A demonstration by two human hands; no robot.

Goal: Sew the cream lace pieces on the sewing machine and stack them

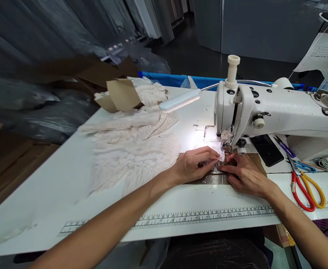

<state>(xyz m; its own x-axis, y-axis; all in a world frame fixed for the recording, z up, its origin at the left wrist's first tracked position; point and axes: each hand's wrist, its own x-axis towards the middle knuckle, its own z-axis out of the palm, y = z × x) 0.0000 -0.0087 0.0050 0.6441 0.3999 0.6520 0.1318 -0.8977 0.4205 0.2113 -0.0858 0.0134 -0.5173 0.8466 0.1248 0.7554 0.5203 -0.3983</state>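
A small piece of white lace fabric (208, 163) lies at the needle area of a white sewing machine (281, 108). My left hand (196, 163) pinches the lace's edge just in front of the presser foot (227, 148). From the other side my right hand (243, 173) reaches in, its fingertips closed at the lace's right edge close to the foot. A brown, partly shiny sheet (208, 180) lies under both hands. Left of them spreads a heap of cream lace garments (136, 145). The fingers hide part of the lace.
A lit lamp (180, 101) hangs over the table's middle. Red-and-yellow scissors (306, 186), purple snips (285, 146) and a black phone (267, 150) lie at right. A ruler strip (197, 217) runs along the front edge. Cardboard boxes (123, 93) stand at back left.
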